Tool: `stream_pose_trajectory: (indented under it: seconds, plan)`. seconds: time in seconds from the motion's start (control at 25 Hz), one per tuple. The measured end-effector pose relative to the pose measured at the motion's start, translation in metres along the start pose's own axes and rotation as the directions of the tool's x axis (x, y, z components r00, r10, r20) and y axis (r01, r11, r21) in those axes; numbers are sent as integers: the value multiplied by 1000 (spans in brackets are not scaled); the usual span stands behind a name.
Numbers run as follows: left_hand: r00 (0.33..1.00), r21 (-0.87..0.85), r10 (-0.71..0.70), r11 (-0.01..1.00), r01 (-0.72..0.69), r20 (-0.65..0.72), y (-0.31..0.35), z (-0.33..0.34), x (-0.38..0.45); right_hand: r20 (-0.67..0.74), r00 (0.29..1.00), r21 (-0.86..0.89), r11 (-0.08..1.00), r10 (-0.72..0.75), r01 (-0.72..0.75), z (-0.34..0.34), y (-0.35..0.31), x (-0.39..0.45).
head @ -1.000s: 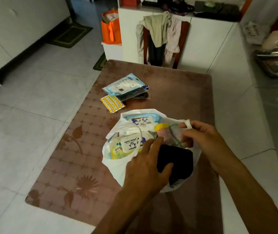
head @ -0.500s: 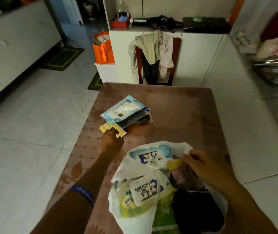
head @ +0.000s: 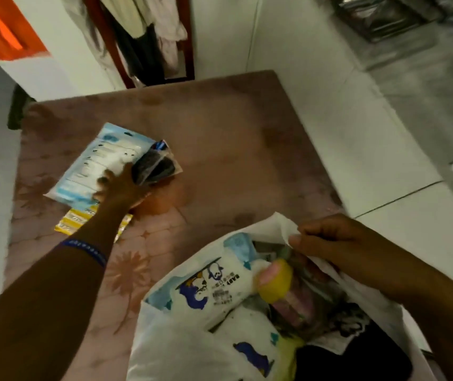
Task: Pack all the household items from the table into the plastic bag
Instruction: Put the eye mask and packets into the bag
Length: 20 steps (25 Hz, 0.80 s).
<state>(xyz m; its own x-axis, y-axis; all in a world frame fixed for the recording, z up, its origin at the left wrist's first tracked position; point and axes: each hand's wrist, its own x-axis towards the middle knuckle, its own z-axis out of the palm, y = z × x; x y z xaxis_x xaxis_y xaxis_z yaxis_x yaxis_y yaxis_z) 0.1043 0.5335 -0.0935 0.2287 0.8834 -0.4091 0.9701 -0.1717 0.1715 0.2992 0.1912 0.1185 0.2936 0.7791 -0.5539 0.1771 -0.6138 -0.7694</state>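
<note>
White plastic crinkles nearest to me: the plastic bag (head: 192,350) sits at the near right edge of the table (head: 247,133), its mouth held open by my right hand (head: 338,251), whose thumb and curled fingers pinch the far rim of the film. Inside I can make out baby-wipe packs (head: 219,287), a yellow-capped bottle (head: 276,281) and something dark at the near right, so the bag looks well filled already. Further out on the left, my left hand (head: 122,185) reaches across a small yellow striped packet (head: 72,220) and lies on the last pile, its fingers spread over the blue-and-white flat packet (head: 104,160), just beside the dark packet (head: 155,166) that overlaps its right edge; I cannot tell whether the thumb has hooked under anything yet. To do this pickup well, I judge it best to slide the fingers under the near edge of the flat packet and take the dark one together with it, since the slick film will likely slip if only pressed from above. I would keep the right hand lifting the rim high so the mouth stays wide, and bring the packets in flat along the far side, where there appears to be room. Beyond the table a chair (head: 186,37) draped with clothes stands against white cabinets.
</note>
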Motion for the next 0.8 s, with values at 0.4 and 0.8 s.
stream_pose_trajectory:
  seconds: [0.4, 0.8]
  plan:
    - [928, -37, 188, 977, -211, -323, -25, -7, -45, -27, 1000, 40, 999, -10, 11, 9, -1, -1]
    - [861, -831, -92, 327, -449, -501, 18, -172, -253, -104, 992, 350, 930, -78, 110, 3, 2, -45]
